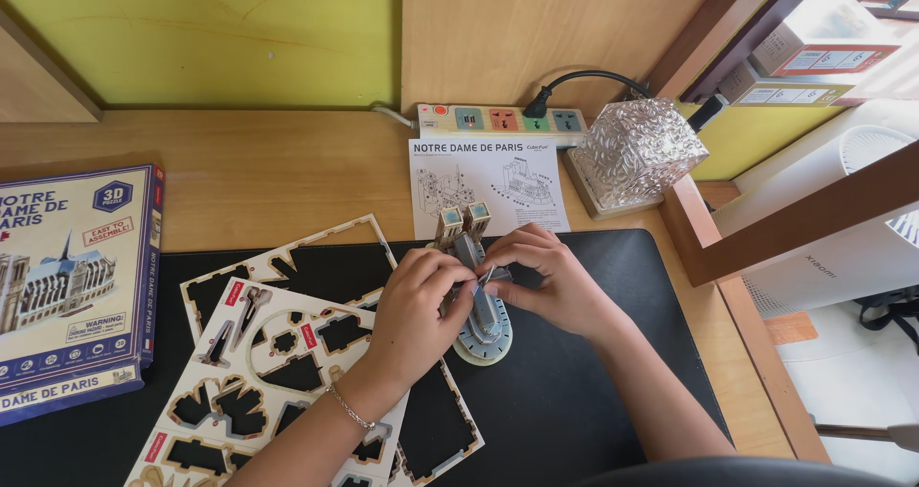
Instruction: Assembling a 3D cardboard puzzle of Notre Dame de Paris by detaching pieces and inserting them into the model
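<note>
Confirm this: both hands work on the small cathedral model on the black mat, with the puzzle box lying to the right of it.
Not quite. The head view shows the puzzle box lying left of the cathedral model, not right. Both the left hand and right hand do work on it on the black mat.

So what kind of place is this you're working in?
Likely a home desk or study nook: a wooden desk with a black mat, a power strip by the wall, and a small glass cube lamp.

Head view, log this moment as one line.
left hand: pinching small piece on cathedral model | right hand: steadying model | punched sheets: left of model, on black mat
</note>
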